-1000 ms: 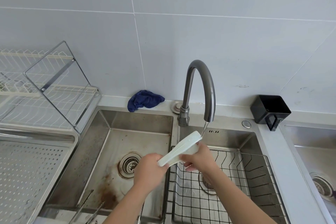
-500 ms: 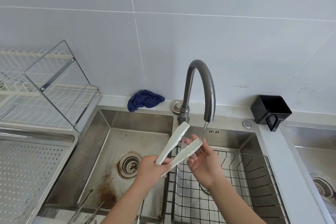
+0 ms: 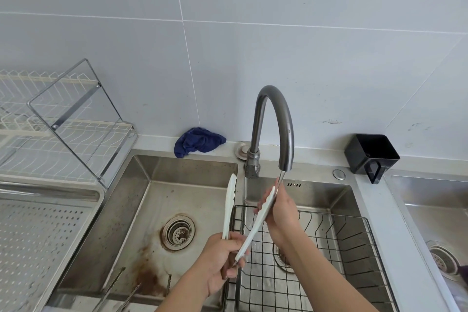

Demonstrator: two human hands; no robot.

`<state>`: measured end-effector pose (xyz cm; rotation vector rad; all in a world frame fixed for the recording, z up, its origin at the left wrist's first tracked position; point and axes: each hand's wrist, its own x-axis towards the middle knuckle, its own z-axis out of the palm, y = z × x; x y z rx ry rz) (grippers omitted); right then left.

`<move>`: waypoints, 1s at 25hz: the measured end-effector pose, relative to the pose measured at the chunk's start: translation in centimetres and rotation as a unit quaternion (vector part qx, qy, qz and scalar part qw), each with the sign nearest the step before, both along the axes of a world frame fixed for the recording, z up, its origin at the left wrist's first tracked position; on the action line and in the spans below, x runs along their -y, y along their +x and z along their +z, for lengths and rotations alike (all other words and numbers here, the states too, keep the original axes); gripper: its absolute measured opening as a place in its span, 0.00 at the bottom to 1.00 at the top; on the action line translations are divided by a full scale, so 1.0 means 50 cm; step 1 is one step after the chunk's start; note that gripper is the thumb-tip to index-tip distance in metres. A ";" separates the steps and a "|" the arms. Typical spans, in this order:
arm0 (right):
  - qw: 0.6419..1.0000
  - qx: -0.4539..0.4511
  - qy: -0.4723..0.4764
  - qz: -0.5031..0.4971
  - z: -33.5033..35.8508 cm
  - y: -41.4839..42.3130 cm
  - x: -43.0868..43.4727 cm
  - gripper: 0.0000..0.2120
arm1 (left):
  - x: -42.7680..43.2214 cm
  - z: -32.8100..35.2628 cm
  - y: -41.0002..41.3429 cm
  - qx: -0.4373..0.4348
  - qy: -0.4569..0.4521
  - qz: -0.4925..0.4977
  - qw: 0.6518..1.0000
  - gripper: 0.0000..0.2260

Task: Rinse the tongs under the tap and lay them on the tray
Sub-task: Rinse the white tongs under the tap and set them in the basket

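Head view looked down on a steel sink [image 3: 152, 210] with a curved grey tap [image 3: 274, 121] as the landmark. White tongs [image 3: 249, 230] were held just below and in front of the tap's spout, their two arms spread apart in a V. The left hand [image 3: 220, 261] had its grip closed around the hinge end of the tongs, in front of the tap. The right hand [image 3: 281, 210] had its fingers wrapped narrowly around the tip of the right arm, directly under the spout, where a thin stream of water met it. The other arm pointed up, left of the tap's base. A wire basket [image 3: 329, 248] sat in the basin under the tap. A perforated tray [image 3: 38, 235] lay far left of the tap, and a blue cloth [image 3: 197, 144] lay on the desk left of the tap's base.
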<state>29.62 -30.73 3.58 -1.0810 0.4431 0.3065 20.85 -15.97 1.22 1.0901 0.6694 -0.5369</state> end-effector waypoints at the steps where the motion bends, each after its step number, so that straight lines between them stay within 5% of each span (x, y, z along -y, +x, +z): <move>1: 0.999 -0.014 0.050 -0.013 0.005 0.001 -0.001 0.22 | 0.003 -0.001 -0.001 -0.001 -0.005 0.001 1.000 0.05; 5: 0.989 0.032 0.145 -0.012 0.017 -0.018 -0.004 0.11 | 0.004 -0.009 0.004 0.016 -0.006 0.016 1.000 0.04; 9: 0.998 -0.052 0.031 -0.015 0.030 0.008 -0.007 0.24 | 0.024 -0.012 -0.010 0.039 0.011 -0.022 0.999 0.04; 12: 0.990 -0.076 0.119 0.003 0.039 0.007 0.001 0.28 | 0.034 -0.007 -0.006 0.036 0.005 0.000 0.999 0.02; 14: 0.986 -0.024 0.163 -0.013 0.033 -0.009 -0.011 0.18 | 0.031 0.001 0.007 0.041 0.020 0.037 0.998 0.03; 17: 0.997 0.075 -0.018 -0.018 0.019 -0.020 -0.021 0.12 | 0.033 0.011 0.018 0.067 0.079 0.065 0.992 0.03; 20: 0.922 0.123 -0.365 0.033 0.023 -0.001 -0.004 0.17 | 0.045 0.009 0.013 0.119 0.184 0.066 0.973 0.04; 22: 0.916 0.106 -0.384 0.050 0.030 0.006 0.010 0.17 | 0.049 0.008 0.012 0.151 0.243 0.065 0.956 0.09; 25: 0.958 0.077 -0.263 0.087 0.024 -0.008 0.011 0.07 | 0.039 0.008 0.009 0.168 0.304 0.046 0.937 0.11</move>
